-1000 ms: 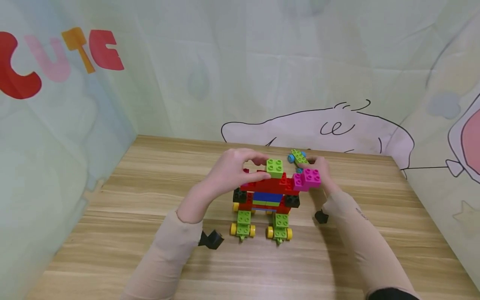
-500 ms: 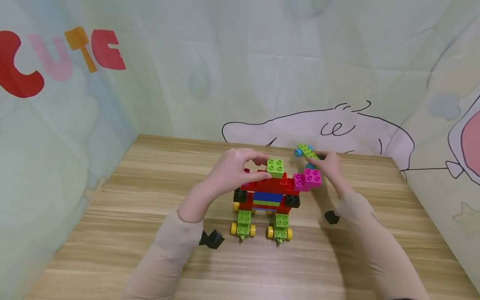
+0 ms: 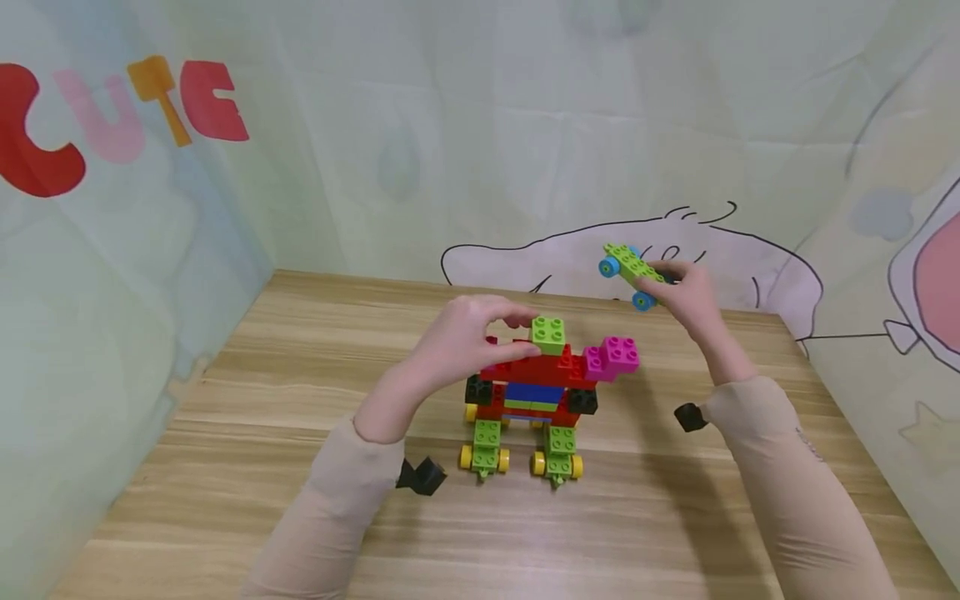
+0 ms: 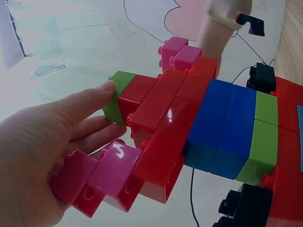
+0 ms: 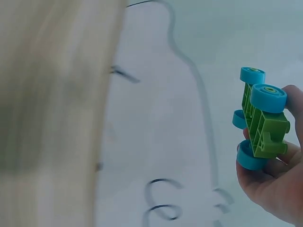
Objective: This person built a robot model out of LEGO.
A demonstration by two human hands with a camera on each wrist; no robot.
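Observation:
A toy-brick figure (image 3: 532, 371) of red, blue, green, black and pink bricks stands upright on green feet with yellow wheels. At its top, my left hand (image 3: 465, 337) pinches a lime green brick (image 3: 548, 335); in the left wrist view the thumb presses that brick's (image 4: 115, 94) side, with fingers partly hidden behind. Pink bricks (image 4: 116, 175) lie against the palm side of this hand. Raised above the table at the back right, my right hand (image 3: 693, 304) grips a green wheeled base (image 3: 632, 265) with blue wheels. Its hollow underside (image 5: 260, 130) shows in the right wrist view.
The wooden table (image 3: 300, 400) meets a printed cloth backdrop (image 3: 450, 150) at its back edge and sides. Black camera mounts (image 3: 429, 477) stick out near both wrists. One pink brick arm (image 3: 620, 354) of the figure juts out to the right.
My right hand has lifted the green wheeled base off the table, up and to the right, away from behind the figure. The left hand keeps its place on the top brick.

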